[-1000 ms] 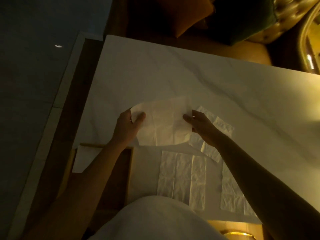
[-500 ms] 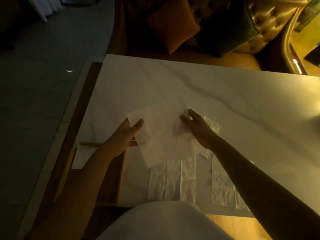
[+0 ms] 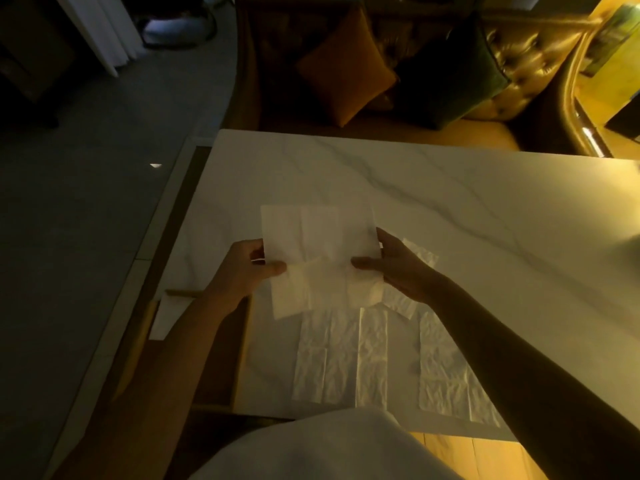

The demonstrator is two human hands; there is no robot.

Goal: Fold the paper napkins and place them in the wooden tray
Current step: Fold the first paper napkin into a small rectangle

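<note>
Above the marble table [image 3: 450, 202], the left hand [image 3: 242, 271] and right hand [image 3: 398, 268] each pinched a side of 1 half-folded paper napkin [image 3: 318, 237]; the wooden tray [image 3: 239, 358] lay at the table's left edge.

1. The left hand [image 3: 247, 271] and right hand [image 3: 398, 268] pinch the side edges of one napkin [image 3: 318, 237], holding it above the marble table [image 3: 467, 209].
2. Its near part hangs creased below the thumbs.
3. Flat napkins [image 3: 341, 358] lie spread on the table under the arms.
4. The tray [image 3: 242, 344] sits at the table's left, a white napkin [image 3: 164, 320] inside.
5. An orange cushion [image 3: 343, 71] rests on the sofa [image 3: 540, 53] beyond.
</note>
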